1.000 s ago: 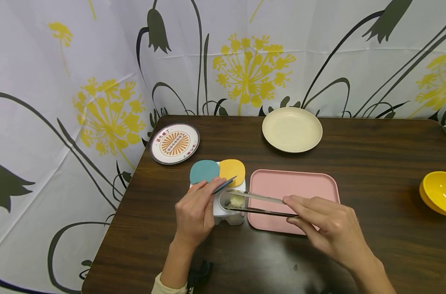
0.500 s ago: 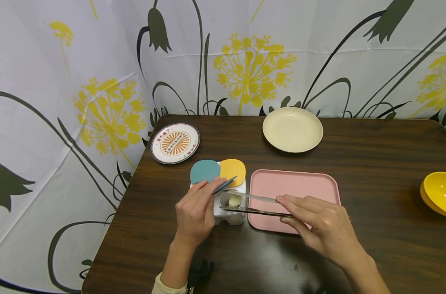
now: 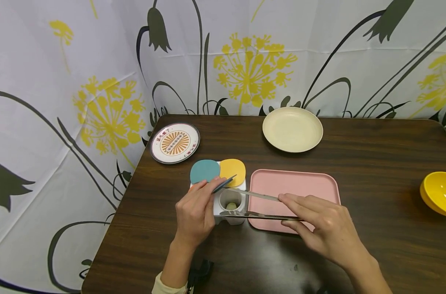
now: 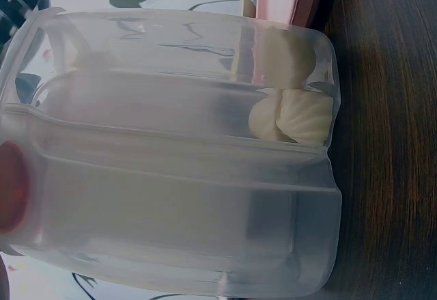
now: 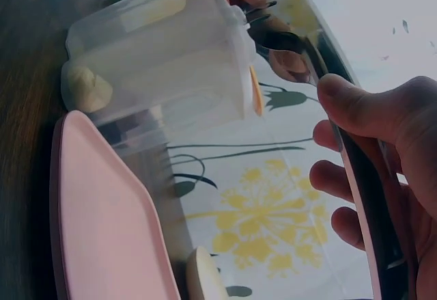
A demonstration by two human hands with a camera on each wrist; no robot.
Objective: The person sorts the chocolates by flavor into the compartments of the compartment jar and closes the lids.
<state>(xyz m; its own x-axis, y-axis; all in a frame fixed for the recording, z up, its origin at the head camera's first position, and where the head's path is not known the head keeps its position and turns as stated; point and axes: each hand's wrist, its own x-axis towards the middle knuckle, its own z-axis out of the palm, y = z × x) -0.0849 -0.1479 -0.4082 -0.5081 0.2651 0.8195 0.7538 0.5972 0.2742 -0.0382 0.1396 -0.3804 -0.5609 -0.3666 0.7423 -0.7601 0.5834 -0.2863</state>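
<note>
Two hands at a clear compartment box near the desk's left front – tongs poised over an open cell.

Patterned saucer (image 3: 175,143) sits toward the desk's back left corner. In front of it, the left hand (image 3: 194,212) curls round the translucent box (image 3: 228,206), pinching the blue lid (image 3: 224,184) lifted; teal lid (image 3: 204,171) and yellow lid (image 3: 232,169) lie shut on the rear cells. Pale dumplings (image 4: 290,108) rest at the bottom of the open cell, seen through the wall. Metal tongs (image 3: 256,206) reach in from the right, tips spread either side of the cell mouth – gripping nothing. The right hand (image 3: 323,228) clasps the tongs' handle, fingers wrapped around it, over the pink tray (image 3: 300,183) just beside the box. Cream plate (image 3: 292,129) near the back edge; yellow bowl (image 3: 440,193) at the right edge.
</note>
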